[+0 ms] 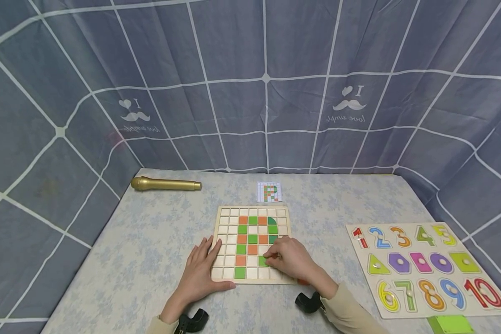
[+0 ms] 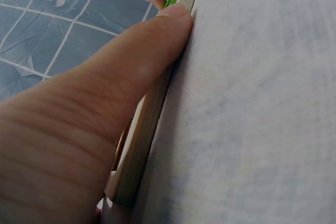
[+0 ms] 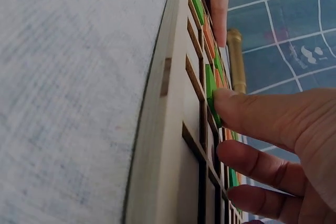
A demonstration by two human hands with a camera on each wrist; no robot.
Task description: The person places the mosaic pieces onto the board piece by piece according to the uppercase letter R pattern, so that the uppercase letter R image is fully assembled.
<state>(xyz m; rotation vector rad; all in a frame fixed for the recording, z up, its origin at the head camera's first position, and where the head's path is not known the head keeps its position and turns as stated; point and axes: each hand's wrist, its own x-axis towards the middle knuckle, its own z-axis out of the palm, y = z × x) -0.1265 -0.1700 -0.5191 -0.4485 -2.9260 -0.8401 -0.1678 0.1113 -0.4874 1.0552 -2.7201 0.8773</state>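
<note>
A square wooden grid board (image 1: 259, 281) lies on the table, with orange and green tiles set in several of its cells. My left hand (image 1: 198, 273) rests along the board's left edge, fingers extended, thumb at the front rim. Over the lower right part of the grid, my right hand (image 1: 294, 257) holds a green tile (image 1: 262, 261) at its cell. The right wrist view shows the thumb (image 3: 231, 106) against that green tile (image 3: 210, 87), which stands slightly proud of the grid; the index finger is mostly hidden.
Behind the board lies a small pattern card (image 1: 269, 192). A gold microphone (image 1: 167, 184) is at the back left. A number and shape puzzle board (image 1: 384, 250) occupies the right side, with a light green block (image 1: 450, 324) at its front edge. An orange piece (image 1: 302, 281) shows under the right wrist.
</note>
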